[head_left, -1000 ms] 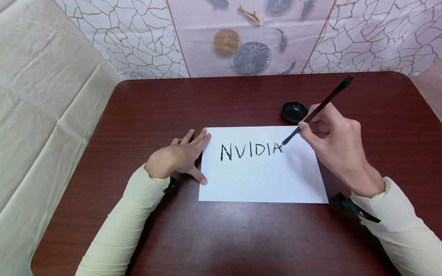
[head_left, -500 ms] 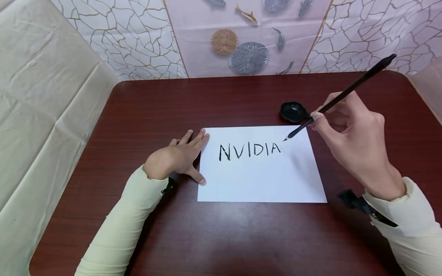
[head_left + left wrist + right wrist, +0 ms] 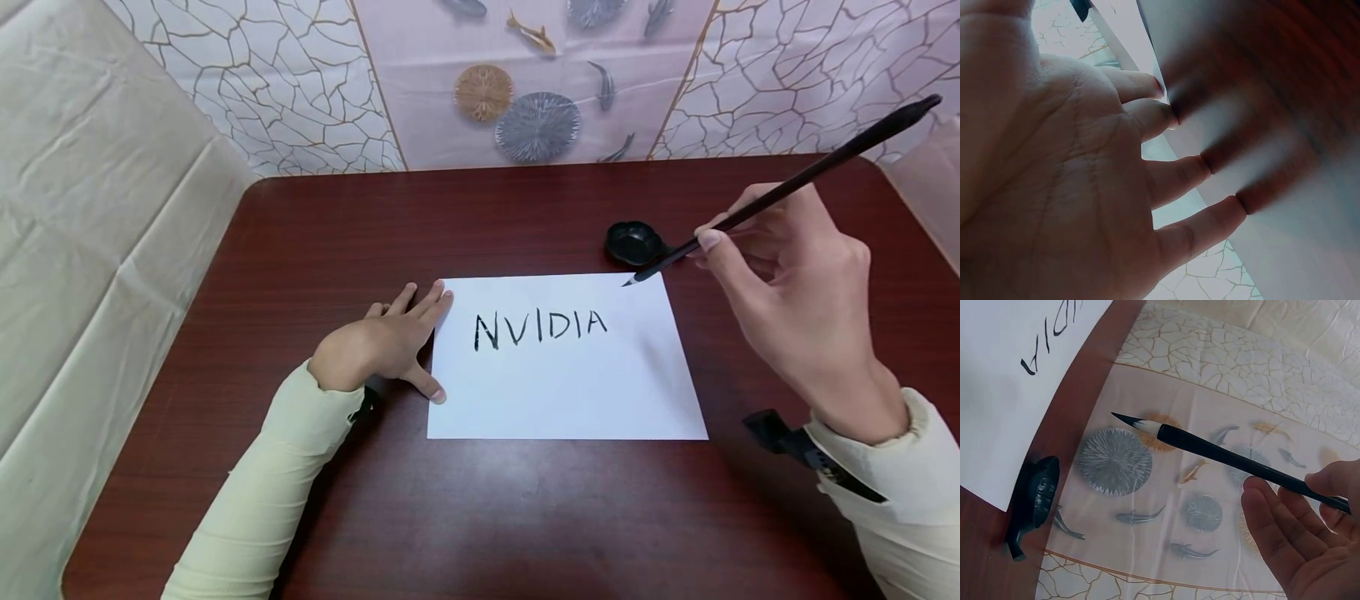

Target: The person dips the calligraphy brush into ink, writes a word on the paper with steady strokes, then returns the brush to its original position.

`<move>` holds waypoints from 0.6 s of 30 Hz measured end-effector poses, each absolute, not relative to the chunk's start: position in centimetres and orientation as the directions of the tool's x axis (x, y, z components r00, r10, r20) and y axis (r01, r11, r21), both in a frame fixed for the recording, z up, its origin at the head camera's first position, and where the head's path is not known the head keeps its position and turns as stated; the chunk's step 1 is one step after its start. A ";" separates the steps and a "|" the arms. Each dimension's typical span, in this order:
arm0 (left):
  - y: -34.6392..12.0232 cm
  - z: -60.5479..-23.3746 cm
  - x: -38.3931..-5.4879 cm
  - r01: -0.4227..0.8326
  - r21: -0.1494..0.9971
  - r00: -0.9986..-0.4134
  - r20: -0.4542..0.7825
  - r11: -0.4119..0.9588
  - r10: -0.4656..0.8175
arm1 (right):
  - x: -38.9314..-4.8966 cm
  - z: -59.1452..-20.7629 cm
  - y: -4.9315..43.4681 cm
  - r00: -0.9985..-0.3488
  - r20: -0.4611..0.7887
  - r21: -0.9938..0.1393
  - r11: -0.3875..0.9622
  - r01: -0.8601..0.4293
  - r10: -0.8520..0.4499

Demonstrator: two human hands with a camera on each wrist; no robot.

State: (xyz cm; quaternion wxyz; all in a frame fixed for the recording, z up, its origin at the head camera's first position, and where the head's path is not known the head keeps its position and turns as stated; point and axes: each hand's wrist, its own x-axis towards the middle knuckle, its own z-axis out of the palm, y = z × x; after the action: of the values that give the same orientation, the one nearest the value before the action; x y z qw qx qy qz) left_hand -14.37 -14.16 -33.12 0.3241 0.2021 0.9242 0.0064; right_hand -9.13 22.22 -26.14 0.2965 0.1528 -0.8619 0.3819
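A white sheet of paper [image 3: 570, 392] lies on the table with the letters NVIDIA [image 3: 540, 328] in black strokes. My left hand [image 3: 386, 343] rests at the sheet's left edge with fingers spread; in the left wrist view its fingertips touch the tabletop side. My right hand [image 3: 802, 292] pinches a black-handled ink brush [image 3: 802, 179] between thumb and fingers. The brush slants, its tip over the sheet's upper right part. In the right wrist view the brush tip [image 3: 1127, 419] has white bristles with a black point, raised off the paper. A small black ink dish [image 3: 636, 242] sits just behind the sheet.
The dark reddish wooden table [image 3: 420, 225] reaches back to a patterned cloth [image 3: 300, 92] hanging behind it. A pale cloth [image 3: 97, 208] covers the left side. Dark straps [image 3: 840, 475] sit at the cuffs of both sleeves.
My right hand has lifted the brush from the end of the last letter and moved right and back, toward the sheet's top right. My left hand stays at the paper's left edge.
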 end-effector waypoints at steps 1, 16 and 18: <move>-14.2 -33.1 -14.4 0.369 0.142 -0.708 -0.597 0.918 0.377 | -9.1 -26.1 22.3 -0.775 0.631 -0.564 0.663 -0.493 -0.039; -14.1 -33.3 -14.4 0.363 0.136 -0.709 -0.601 0.922 0.368 | -8.7 -25.4 22.7 -0.749 0.662 -0.543 0.670 -0.507 -0.030; -14.1 -33.3 -14.4 0.363 0.136 -0.709 -0.602 0.922 0.367 | -8.7 -25.3 22.8 -0.748 0.663 -0.550 0.660 -0.512 -0.028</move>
State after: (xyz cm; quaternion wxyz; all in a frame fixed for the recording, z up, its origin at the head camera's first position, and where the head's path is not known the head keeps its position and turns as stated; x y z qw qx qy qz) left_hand -14.43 -14.08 -33.31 0.3265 0.1974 0.9243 0.0037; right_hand -8.71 22.76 -25.31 0.3178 0.1583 -0.8537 0.3810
